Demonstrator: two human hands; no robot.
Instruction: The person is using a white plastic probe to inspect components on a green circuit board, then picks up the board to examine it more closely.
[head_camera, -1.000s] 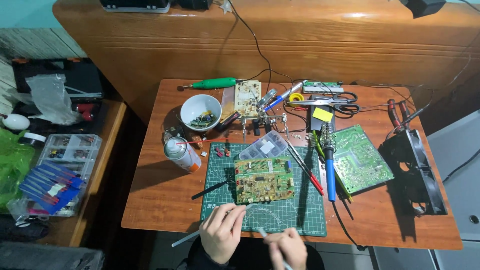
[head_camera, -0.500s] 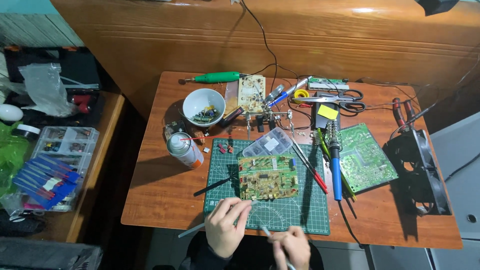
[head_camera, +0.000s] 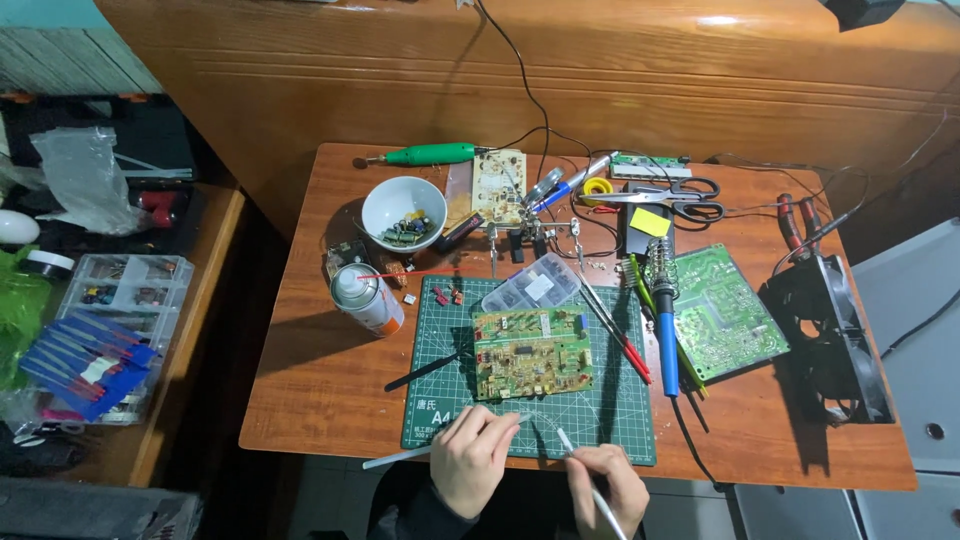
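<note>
- The left hand (head_camera: 473, 458) is curled with fingertips pinched on one end of a thin, nearly clear strand (head_camera: 535, 418) that arcs over the near edge of the green cutting mat (head_camera: 430, 400); what the strand is cannot be told.
- The right hand (head_camera: 605, 487) is closed in a pen-like grip round a slim white tool (head_camera: 585, 475), its tip pointing toward the strand, just short of the mat's near edge.
- The strand looks very light and limp, likely to kink or slip, so it seems best held near its ends with fingertips.
- The circuit board (head_camera: 531, 350) lies flat at the mat's middle, beyond both hands and apart from them; it looks stiff but studded with delicate parts, better taken by its edges.
- Right of the mat lie a blue-handled soldering iron (head_camera: 664, 330) and a second green board (head_camera: 722, 310); left of it stands a spray can (head_camera: 366, 298), with a white bowl (head_camera: 403, 212) of small parts beyond.
- The mat rests on a reddish wooden table (head_camera: 320, 370), crowded and crossed by cables.
- Left of the mat, beyond the table's edge, a lower side table holds a clear parts organiser (head_camera: 125, 290); the room is dim, with a wooden panel behind.
</note>
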